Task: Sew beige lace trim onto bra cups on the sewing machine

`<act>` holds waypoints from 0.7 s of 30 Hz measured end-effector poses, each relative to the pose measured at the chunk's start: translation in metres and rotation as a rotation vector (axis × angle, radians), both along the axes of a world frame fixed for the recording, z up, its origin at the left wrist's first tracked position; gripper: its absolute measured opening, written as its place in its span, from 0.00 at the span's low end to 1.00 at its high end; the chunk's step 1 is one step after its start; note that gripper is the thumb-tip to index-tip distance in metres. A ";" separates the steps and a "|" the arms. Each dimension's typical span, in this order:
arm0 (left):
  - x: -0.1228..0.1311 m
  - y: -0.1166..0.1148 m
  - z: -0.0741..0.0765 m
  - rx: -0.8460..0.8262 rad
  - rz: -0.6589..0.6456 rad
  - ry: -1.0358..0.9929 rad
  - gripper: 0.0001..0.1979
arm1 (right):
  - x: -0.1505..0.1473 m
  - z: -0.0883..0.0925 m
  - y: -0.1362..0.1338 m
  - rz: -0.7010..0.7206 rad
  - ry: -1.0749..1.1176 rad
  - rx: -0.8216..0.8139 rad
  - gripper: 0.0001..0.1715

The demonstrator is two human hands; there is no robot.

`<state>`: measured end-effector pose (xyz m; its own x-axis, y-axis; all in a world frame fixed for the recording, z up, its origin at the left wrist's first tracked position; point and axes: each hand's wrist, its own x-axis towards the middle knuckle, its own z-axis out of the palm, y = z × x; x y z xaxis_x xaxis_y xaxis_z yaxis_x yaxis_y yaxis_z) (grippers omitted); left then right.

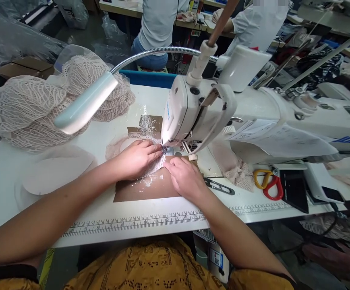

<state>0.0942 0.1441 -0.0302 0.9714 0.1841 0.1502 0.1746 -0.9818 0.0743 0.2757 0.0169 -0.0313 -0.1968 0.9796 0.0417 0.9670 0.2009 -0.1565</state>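
Pale pink lace-edged mesh piece (158,165) sits right at the needle of the white sewing machine (177,108), partly over a shiny brown sheet (141,190) on the white tabletop (2,169). L hand (137,159) lies flat on it, fingers together, tips v. close to the presser foot; R hand (185,175) is curled at the near edge, thumb & forefinger down on it, tho I can't tell from here if they truly pinch it. Looks like stitching along the edge; to do it well I'd guide lightly w/ the flat palm, let the machine pull & line up the lace w/ the R fingertips, b/c soft mesh will prob. stretch or pucker if tugged. Fingertips could use more room from the needle, too. Count: 1 machine at the hands, 1 pale blue-and-white lamp head (87,103), 1 pr. red-and-yellow-handled scissors (279,186), 1 dark slotted metal tool (224,189), 1 white ruler strip (144,222) along the front, 2 other people (158,28) beyond; pcs. in the beige lace heap (30,104) are too bunched to count.
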 end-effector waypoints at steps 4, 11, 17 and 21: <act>-0.004 -0.010 -0.002 -0.072 -0.060 -0.037 0.18 | 0.001 -0.002 0.000 0.013 -0.013 0.016 0.20; -0.003 0.000 -0.008 -0.058 -0.036 -0.050 0.18 | 0.000 -0.003 0.005 -0.023 -0.045 0.031 0.24; 0.001 0.010 -0.009 -0.017 -0.008 -0.072 0.19 | 0.002 -0.009 0.007 -0.074 0.021 0.065 0.25; 0.003 0.014 -0.012 0.005 0.009 -0.090 0.20 | 0.005 -0.010 0.006 -0.075 0.105 0.074 0.24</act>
<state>0.0968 0.1585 -0.0419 0.9521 0.1920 0.2380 0.1763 -0.9806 0.0857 0.2806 0.0232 -0.0409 -0.1143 0.9848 0.1307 0.9589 0.1438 -0.2447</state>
